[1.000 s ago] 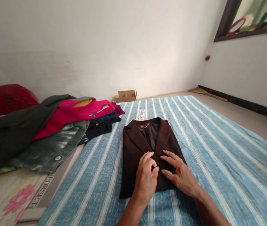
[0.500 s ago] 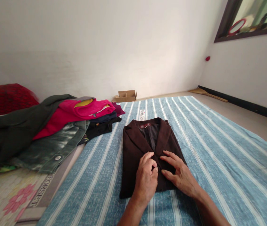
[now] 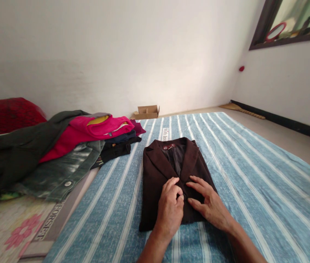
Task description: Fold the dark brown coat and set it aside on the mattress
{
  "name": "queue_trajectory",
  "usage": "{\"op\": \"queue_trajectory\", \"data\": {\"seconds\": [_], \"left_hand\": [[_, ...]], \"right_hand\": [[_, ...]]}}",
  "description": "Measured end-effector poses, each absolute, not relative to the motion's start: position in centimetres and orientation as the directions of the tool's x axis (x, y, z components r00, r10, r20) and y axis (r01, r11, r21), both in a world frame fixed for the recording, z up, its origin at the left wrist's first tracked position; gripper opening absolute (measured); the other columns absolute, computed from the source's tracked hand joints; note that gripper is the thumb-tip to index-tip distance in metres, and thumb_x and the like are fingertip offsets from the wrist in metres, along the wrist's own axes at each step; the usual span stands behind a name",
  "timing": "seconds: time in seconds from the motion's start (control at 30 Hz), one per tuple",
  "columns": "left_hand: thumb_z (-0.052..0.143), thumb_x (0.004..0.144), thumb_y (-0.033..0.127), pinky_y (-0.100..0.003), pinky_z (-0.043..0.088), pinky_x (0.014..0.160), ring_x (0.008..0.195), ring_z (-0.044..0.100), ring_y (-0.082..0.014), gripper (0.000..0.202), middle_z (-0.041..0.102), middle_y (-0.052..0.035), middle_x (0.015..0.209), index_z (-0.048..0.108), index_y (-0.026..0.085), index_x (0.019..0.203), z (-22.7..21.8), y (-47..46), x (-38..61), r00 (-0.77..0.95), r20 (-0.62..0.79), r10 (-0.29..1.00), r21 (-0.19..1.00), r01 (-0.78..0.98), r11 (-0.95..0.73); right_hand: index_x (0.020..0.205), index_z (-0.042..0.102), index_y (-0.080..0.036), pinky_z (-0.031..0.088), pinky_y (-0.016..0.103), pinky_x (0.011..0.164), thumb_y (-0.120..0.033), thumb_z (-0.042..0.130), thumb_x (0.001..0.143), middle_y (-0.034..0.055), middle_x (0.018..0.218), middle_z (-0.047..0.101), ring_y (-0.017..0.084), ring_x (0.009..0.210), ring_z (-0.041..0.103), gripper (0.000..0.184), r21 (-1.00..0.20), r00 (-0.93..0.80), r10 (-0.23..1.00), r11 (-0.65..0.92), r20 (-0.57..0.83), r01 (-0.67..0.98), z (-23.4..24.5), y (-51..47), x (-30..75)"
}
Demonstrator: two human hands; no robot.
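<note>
A dark brown blazer (image 3: 155,193) lies folded into a neat rectangle on the bed, front side up. Its collar and lapels point away from me, and a dark red label shows inside the neck. My left hand (image 3: 170,202) rests on the front below the lapels, its fingers curled together at the front edge, closed on the fabric there; the fingertips are partly hidden. Just to its right, my right hand (image 3: 209,202) lies on the blazer with fingers spread and thumb apart, touching the cloth.
A blue striped sheet (image 3: 242,153) covers the bed. At left lies a heap of clothes, with a pink garment (image 3: 100,129), a dark green garment (image 3: 20,146) and a denim piece (image 3: 64,171). An open cardboard box (image 3: 146,112) stands by the wall. A patterned mat (image 3: 20,226) is front left.
</note>
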State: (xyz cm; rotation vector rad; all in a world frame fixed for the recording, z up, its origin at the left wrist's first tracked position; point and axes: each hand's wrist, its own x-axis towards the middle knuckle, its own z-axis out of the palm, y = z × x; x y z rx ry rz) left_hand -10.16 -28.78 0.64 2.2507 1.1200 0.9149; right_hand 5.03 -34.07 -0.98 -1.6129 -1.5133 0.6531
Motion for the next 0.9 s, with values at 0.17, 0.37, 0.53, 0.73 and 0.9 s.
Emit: {"op": "queue_trajectory", "data": {"seconds": [0.17,0.37,0.53,0.73,0.9], "left_hand": [[0.044,0.071,-0.002,-0.046,0.04,0.099,0.118,0.048,-0.0212,0.022,0.057,-0.0071,0.119,0.051,0.02,0.07,0.52,-28.83,-10.18,0.446,0.371,0.815,0.639,0.513,-0.572],[0.045,0.07,-0.002,-0.046,0.042,0.098,0.117,0.048,-0.0216,0.023,0.058,-0.0071,0.119,0.051,0.02,0.07,0.5,-28.82,-10.13,0.443,0.394,0.805,0.629,0.509,-0.588],[0.045,0.07,-0.002,-0.046,0.042,0.098,0.117,0.049,-0.0216,0.022,0.058,-0.0071,0.118,0.051,0.02,0.07,0.63,-28.8,-10.12,0.444,0.387,0.808,0.634,0.508,-0.583],[0.047,0.069,-0.001,-0.047,0.042,0.098,0.116,0.049,-0.022,0.022,0.058,-0.0066,0.117,0.05,0.02,0.07,0.85,-28.86,-10.06,0.431,0.374,0.821,0.667,0.49,-0.561],[0.049,0.069,-0.001,-0.046,0.041,0.099,0.117,0.049,-0.0214,0.021,0.058,-0.0069,0.118,0.05,0.02,0.072,0.97,-28.89,-10.1,0.421,0.356,0.835,0.692,0.481,-0.538]], "right_hand": [[0.116,0.06,-0.026,0.029,0.04,0.106,-0.031,0.059,0.075,0.0032,0.136,0.044,0.022,0.127,0.037,0.042,-0.83,0.152,0.975,0.054,0.165,0.555,-1.09,-34.08,5.02],[0.116,0.06,-0.026,0.029,0.042,0.106,-0.031,0.059,0.075,0.0033,0.136,0.044,0.023,0.127,0.037,0.042,-0.835,0.162,0.973,0.049,0.164,0.548,-0.81,-34.14,4.91],[0.116,0.06,-0.027,0.029,0.042,0.107,-0.031,0.059,0.074,0.0028,0.136,0.044,0.023,0.127,0.037,0.042,-0.835,0.163,0.974,0.041,0.155,0.549,-0.81,-34.12,4.9],[0.115,0.061,-0.027,0.03,0.042,0.106,-0.031,0.059,0.074,0.0028,0.136,0.044,0.023,0.126,0.038,0.041,-0.837,0.166,0.972,0.049,0.164,0.545,-0.92,-34.12,4.94],[0.116,0.06,-0.026,0.03,0.041,0.106,-0.031,0.059,0.075,0.0032,0.136,0.044,0.023,0.127,0.037,0.042,-0.831,0.157,0.974,0.051,0.164,0.554,-1.03,-34.11,4.99]]}}
